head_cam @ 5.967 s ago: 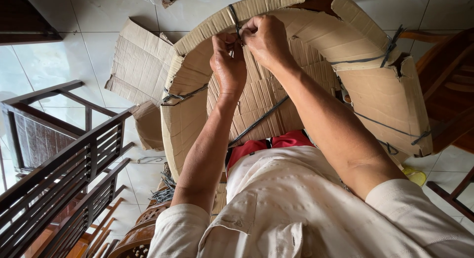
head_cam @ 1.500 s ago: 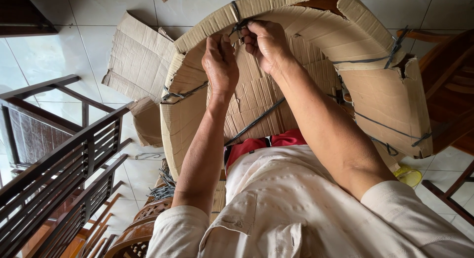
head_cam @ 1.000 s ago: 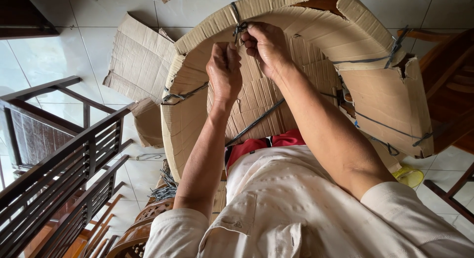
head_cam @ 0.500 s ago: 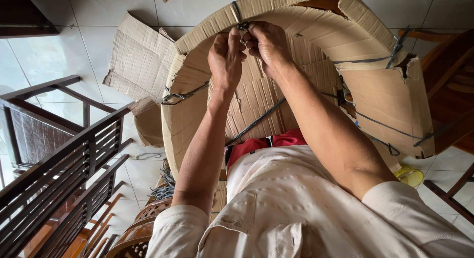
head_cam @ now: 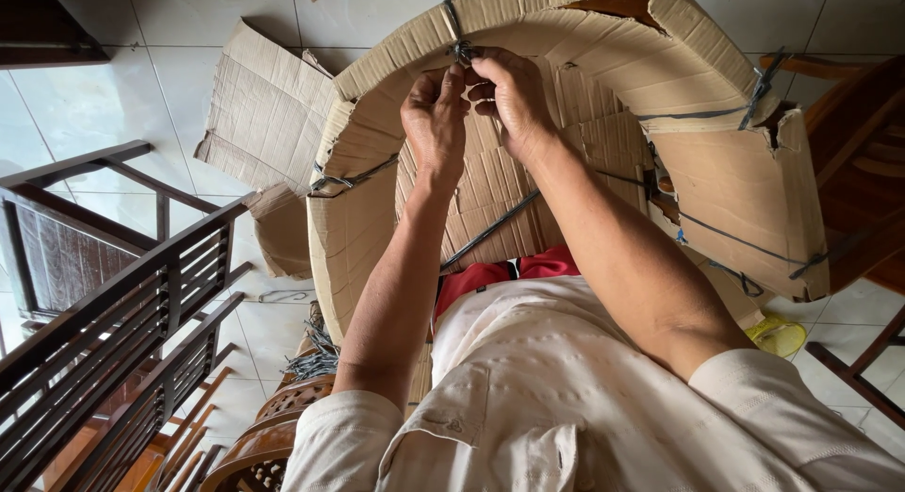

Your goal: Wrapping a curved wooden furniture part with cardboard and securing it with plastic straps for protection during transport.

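Both hands have closed in together at the grey strap knot (head_cam: 461,51) on the cardboard wrap's (head_cam: 603,49) top rim; left hand (head_cam: 434,120) and right hand (head_cam: 509,96) fingers pinch its ends; half a second ago they sat slightly lower.

Dark grey strap knot (head_cam: 462,51) sits on the far rim of a round brown corrugated cardboard wrap (head_cam: 603,87), pinched between fingertips of both hands. Wrap is bound by several dark straps; rim torn at right edge.
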